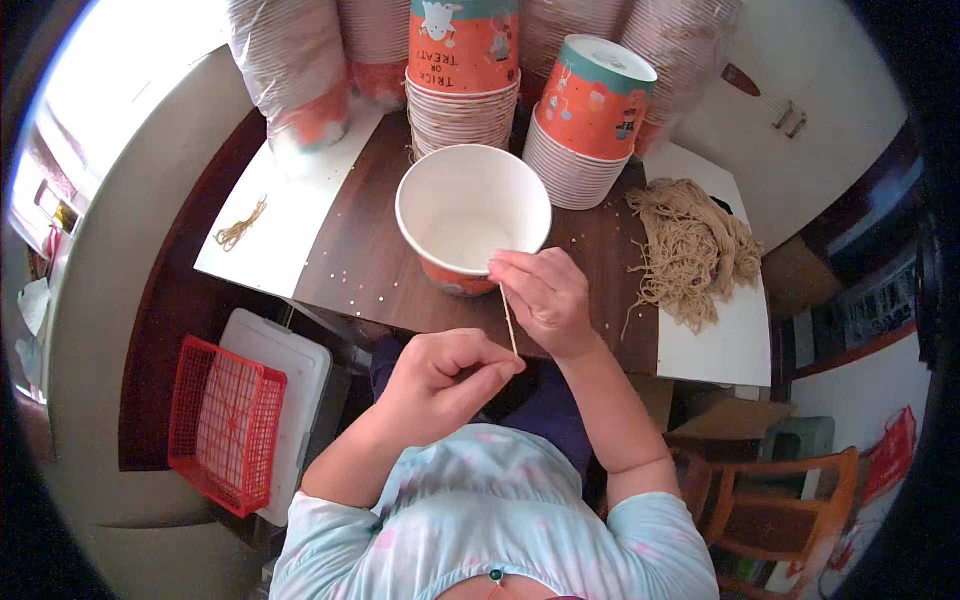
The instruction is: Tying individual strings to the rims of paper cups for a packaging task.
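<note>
A white-lined paper bucket (415, 215) with an orange outside stands upright on the brown table, its mouth facing me. My right hand (548, 300) is closed at the bucket's near right rim, thumb and fingers pinched around the upper end of a thin beige cord (509, 318). Whether those fingers also grip the rim is hidden. Below and to the left, my left hand (448, 372) pinches the lower end of the same cord between thumb and forefinger. The cord runs straight between both hands, near the table's front edge.
Upside-down stacks of orange and teal buckets (465, 60) (597, 110) stand behind. Plastic-wrapped stacks (285, 70) line the back. A tangled heap of beige cords (697, 250) lies right; a small cord bundle (241, 225) lies left. A red basket (228, 425) sits lower left, a wooden chair (785, 510) lower right.
</note>
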`<state>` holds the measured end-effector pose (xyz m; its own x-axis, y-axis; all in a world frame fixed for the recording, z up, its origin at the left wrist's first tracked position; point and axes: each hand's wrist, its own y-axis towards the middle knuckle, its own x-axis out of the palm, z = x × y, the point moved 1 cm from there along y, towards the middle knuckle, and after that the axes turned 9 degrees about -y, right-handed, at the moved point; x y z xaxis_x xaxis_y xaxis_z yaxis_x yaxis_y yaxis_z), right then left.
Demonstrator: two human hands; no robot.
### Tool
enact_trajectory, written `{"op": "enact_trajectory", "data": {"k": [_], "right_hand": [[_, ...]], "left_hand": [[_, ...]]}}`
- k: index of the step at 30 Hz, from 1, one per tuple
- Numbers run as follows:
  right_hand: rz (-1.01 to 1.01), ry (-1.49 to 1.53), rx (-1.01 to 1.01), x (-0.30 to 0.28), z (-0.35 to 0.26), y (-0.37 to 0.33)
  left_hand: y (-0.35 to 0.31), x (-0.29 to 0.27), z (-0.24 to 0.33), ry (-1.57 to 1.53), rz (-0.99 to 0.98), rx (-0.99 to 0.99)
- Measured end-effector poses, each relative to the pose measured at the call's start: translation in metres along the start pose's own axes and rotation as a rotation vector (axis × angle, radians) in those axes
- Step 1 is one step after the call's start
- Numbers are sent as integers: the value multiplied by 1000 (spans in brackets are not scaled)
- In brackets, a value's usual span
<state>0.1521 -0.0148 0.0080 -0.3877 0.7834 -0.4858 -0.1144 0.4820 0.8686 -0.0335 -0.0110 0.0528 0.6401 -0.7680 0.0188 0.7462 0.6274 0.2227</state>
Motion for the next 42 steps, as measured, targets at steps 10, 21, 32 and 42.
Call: {"op": "enact_trajectory", "data": {"k": [10, 21, 32, 42], "right_hand": [[-206, 163, 115, -43, 31, 9], [-636, -363, 134, -118, 39, 34], [-651, 517, 714, -78, -18, 45], [-607, 403, 709, -92, -8, 30]], "left_hand": [[-17, -54, 3, -115, -74, -409], [11, -88, 22, 70, -14, -343], [56, -34, -8, -731, -254, -664], [25, -22, -32, -566, -241, -640]]}}
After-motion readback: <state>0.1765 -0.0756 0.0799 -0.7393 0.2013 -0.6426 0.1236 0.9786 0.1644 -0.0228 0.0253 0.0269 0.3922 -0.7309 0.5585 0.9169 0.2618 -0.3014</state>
